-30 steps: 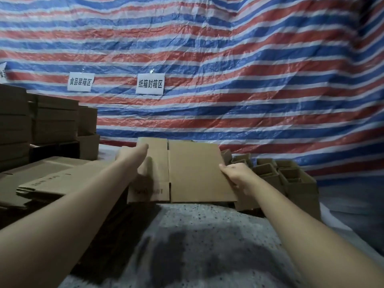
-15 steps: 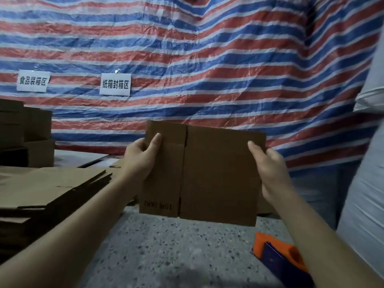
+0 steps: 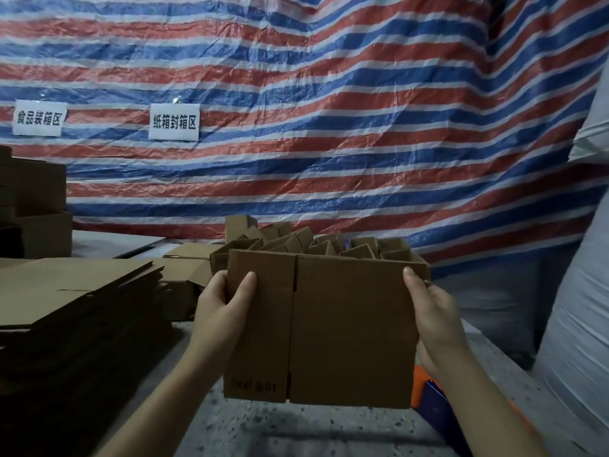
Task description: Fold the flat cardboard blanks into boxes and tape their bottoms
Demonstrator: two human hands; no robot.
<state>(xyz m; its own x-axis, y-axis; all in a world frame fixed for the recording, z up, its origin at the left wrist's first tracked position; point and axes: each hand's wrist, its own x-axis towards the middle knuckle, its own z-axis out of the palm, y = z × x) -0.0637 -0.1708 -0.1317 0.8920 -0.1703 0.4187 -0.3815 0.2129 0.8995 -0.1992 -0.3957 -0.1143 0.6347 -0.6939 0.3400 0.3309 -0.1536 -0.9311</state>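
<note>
1. A crinkled plastic tarp (image 3: 329, 94), striped red, blue and white, hangs as the backdrop and carries two white paper signs (image 3: 173, 122).
2. The speckled grey tabletop (image 3: 296, 430) serves as the work surface.
3. A stack of flat blanks (image 3: 75, 291) lies at the left, within easy reach for the next pick.
4. Folded open-topped boxes (image 3: 329, 245) crowd together behind (finished ones, I judge).
5. The flat cardboard blank (image 3: 349, 331), matte brown with a vertical crease, is held upright above the tabletop, likely to be squared open.
6. The left hand (image 3: 220, 311) grips its left edge, thumb in front; the right hand (image 3: 435, 321) clasps the right edge.
7. An orange and blue tape dispenser (image 3: 428, 400) lies just beside the right wrist.
</note>
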